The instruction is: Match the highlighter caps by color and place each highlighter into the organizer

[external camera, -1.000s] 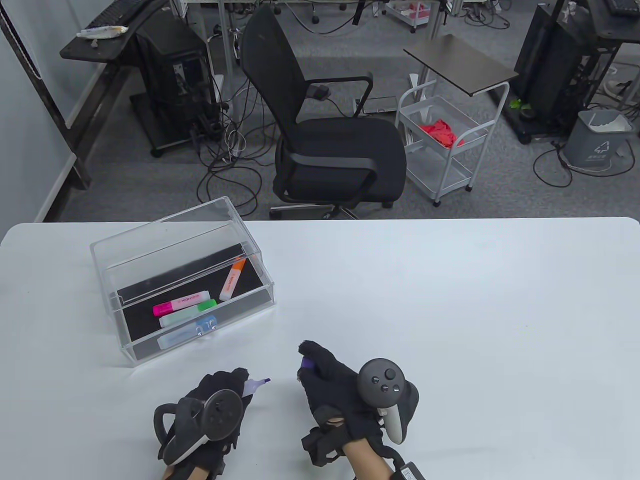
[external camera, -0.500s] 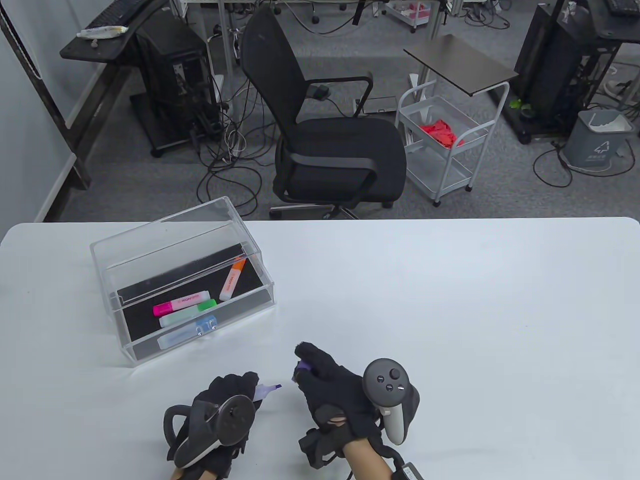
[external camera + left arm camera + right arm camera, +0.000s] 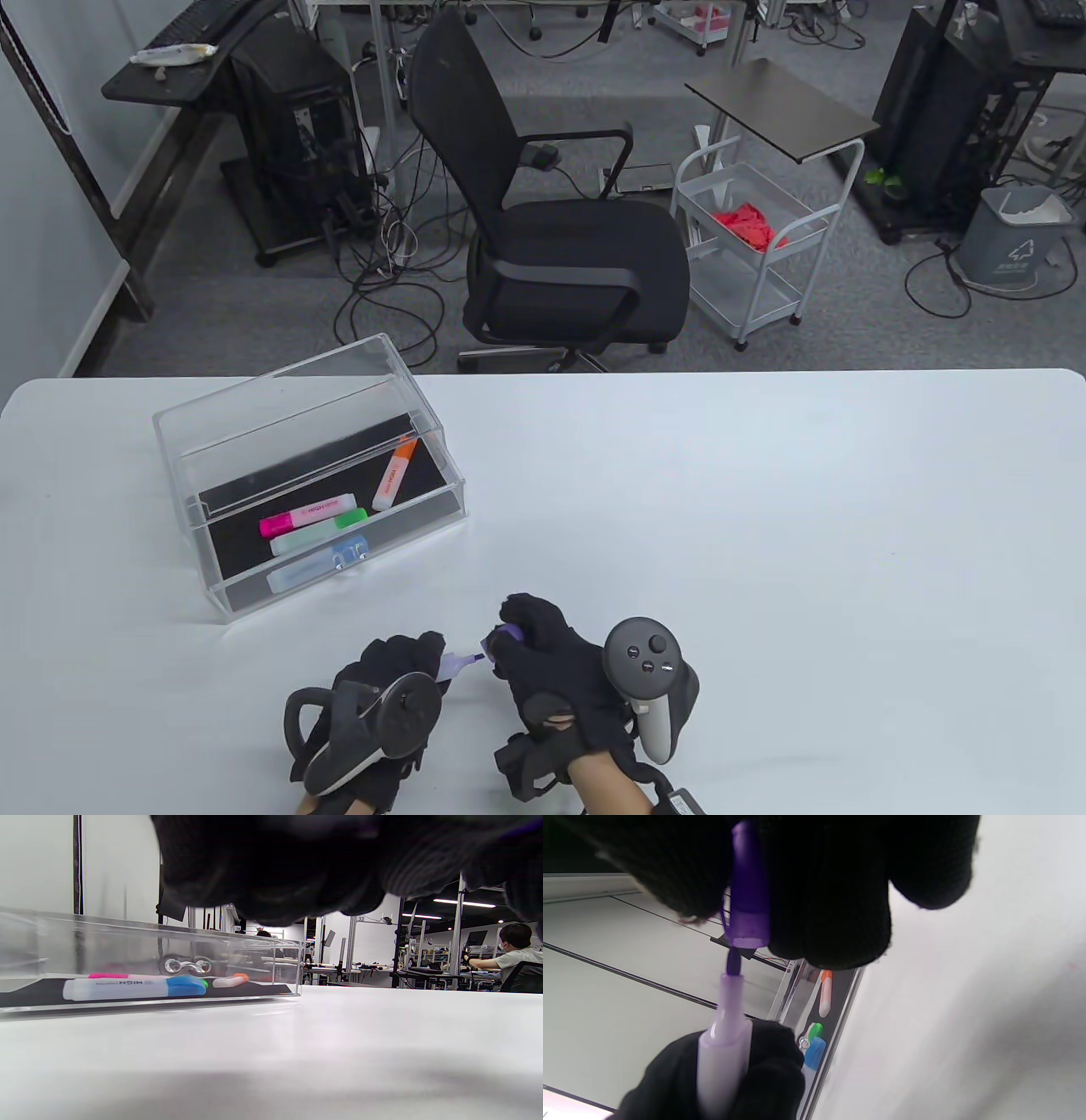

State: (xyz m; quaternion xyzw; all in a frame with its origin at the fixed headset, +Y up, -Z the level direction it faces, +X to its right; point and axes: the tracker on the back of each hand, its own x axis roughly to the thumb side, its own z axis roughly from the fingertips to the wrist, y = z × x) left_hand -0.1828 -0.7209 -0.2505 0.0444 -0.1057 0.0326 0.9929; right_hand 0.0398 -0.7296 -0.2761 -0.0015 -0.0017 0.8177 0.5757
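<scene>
My left hand [image 3: 399,671] grips a pale purple highlighter [image 3: 456,662] [image 3: 721,1052], its dark tip pointing right. My right hand [image 3: 530,632] pinches the purple cap [image 3: 501,635] [image 3: 748,887]. In the right wrist view the tip sits right at the cap's open mouth. The clear organizer [image 3: 254,407] stands at the left of the table. Inside it lie capped pink [image 3: 305,514], green [image 3: 321,531], blue [image 3: 316,567] [image 3: 135,988] and orange [image 3: 394,474] highlighters.
Both hands are near the front edge of the white table [image 3: 764,526]. A black office chair [image 3: 551,246] and a white cart [image 3: 755,246] stand beyond the far edge. Another person [image 3: 511,950] sits far off in the left wrist view.
Both hands have closed in on each other. The highlighter tip moved right and the cap moved left and down until they meet.
</scene>
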